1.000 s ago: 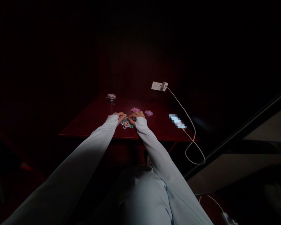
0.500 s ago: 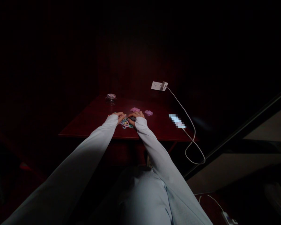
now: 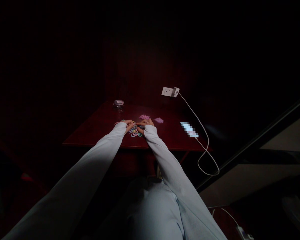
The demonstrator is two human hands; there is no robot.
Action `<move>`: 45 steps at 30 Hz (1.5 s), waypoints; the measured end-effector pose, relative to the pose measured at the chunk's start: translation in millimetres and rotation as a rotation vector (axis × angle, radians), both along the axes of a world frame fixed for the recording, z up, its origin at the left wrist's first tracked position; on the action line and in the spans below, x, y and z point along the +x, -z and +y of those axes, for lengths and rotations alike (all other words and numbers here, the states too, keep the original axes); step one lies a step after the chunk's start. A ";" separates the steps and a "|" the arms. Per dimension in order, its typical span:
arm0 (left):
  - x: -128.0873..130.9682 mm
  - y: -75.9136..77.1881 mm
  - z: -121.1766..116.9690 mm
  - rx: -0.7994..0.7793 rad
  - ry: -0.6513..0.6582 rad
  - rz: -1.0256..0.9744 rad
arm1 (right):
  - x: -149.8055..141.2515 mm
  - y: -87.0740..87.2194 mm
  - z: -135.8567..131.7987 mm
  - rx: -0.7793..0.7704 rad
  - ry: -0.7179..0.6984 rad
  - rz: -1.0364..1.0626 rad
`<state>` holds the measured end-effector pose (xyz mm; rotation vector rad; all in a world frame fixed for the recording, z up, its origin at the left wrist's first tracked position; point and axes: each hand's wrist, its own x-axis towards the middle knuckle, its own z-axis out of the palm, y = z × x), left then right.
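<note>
A pile of small coloured rings that look like hair ties (image 3: 135, 132) lies near the table's front edge, between my hands. On the pile's left side my left hand (image 3: 128, 125) has its fingers bent together at the rings; what they hold is too small to make out. From the right, my right hand (image 3: 145, 124) reaches over the pile, index finger stretched out and thumb apart from it. Just beyond that hand sit a pink heap of hair ties (image 3: 144, 117) and a lilac heap (image 3: 159, 120). Part of the mixed pile is hidden by my fingers.
The dark red table (image 3: 90, 133) carries a clear lidded jar (image 3: 118, 104) at the back left. A lit, blurred-out phone (image 3: 189, 129) lies at the right, its white cable (image 3: 208, 135) looping past the table edge to a charger in the wall socket (image 3: 168, 91).
The fingers of both hands shift slightly over the mixed pile. The heaps, jar and phone stay where they were.
</note>
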<state>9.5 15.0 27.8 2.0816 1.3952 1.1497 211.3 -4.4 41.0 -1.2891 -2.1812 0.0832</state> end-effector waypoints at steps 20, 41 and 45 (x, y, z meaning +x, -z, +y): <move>1.8 0.3 -1.7 -0.013 -0.027 -0.002 | -0.7 2.4 2.4 -0.007 -0.005 0.018; 3.4 -3.0 -4.4 -0.039 -0.063 0.057 | -0.7 5.6 7.6 -0.023 -0.007 0.004; 3.8 -4.4 -4.8 -0.026 -0.058 0.071 | -0.4 6.6 7.8 -0.014 -0.017 0.014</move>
